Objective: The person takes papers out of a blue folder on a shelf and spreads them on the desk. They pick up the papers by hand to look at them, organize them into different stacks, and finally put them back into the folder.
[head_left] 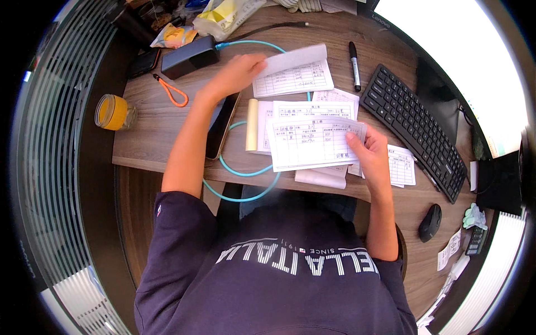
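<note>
A wooden desk is seen from above. At far left stands a yellow jar; beside it lies an orange loop strap, then a dark box and a teal cable curling over the desk edge. A black marker, keyboard and mouse are set to the right. White printed form slips are spread mid-desk. The left hand, arm stretched forward, is closed on a lifted slip. The right hand, arm bent, pinches a larger form sheet held above the pile.
</note>
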The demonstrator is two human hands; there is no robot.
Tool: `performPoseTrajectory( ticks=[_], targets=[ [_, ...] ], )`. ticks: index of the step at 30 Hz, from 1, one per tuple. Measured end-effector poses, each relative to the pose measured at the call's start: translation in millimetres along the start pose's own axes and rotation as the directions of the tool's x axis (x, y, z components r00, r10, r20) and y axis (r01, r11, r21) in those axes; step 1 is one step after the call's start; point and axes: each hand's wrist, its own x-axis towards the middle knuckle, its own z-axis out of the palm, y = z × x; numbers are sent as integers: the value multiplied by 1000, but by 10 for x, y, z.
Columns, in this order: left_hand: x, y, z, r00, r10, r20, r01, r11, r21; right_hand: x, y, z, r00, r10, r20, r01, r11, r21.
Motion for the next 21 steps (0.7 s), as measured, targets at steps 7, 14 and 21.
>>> performPoseTrajectory(
  ticks=[7, 14, 21],
  targets=[
    [21, -205, 59, 979, 85, -187, -116, 980, -161, -38, 22, 26, 1000, 2, 10, -2, 1000, 4],
    [26, -256, 54, 961, 117, -252, -180, 953, -244, -68, 42, 54, 998, 28, 52, -29, 999, 32],
    [-15, 136, -163, 960, 35, -279, -61, 995, -84, -112, 34, 60, 998, 46, 44, -48, 998, 43]
  ],
)
